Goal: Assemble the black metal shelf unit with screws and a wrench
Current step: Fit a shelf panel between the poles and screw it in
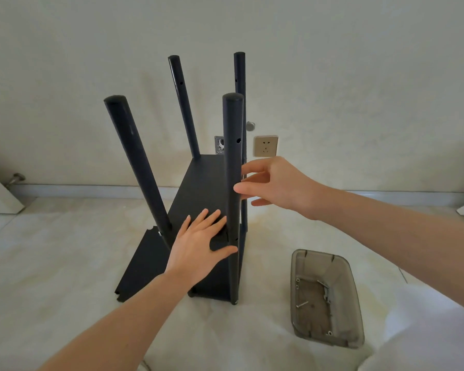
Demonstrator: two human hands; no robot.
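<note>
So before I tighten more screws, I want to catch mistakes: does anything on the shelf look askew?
Yes. The near-left post and far-left post lean left, away from the two right posts, which stand straighter. A loose black panel also lies on the floor beside the frame, not attached.

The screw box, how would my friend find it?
Start at the black shelf unit standing on the pale floor. Look right of it, nearer the person. The screw box is a see-through grey plastic tray, the only container there, with a few loose screws inside.
</note>
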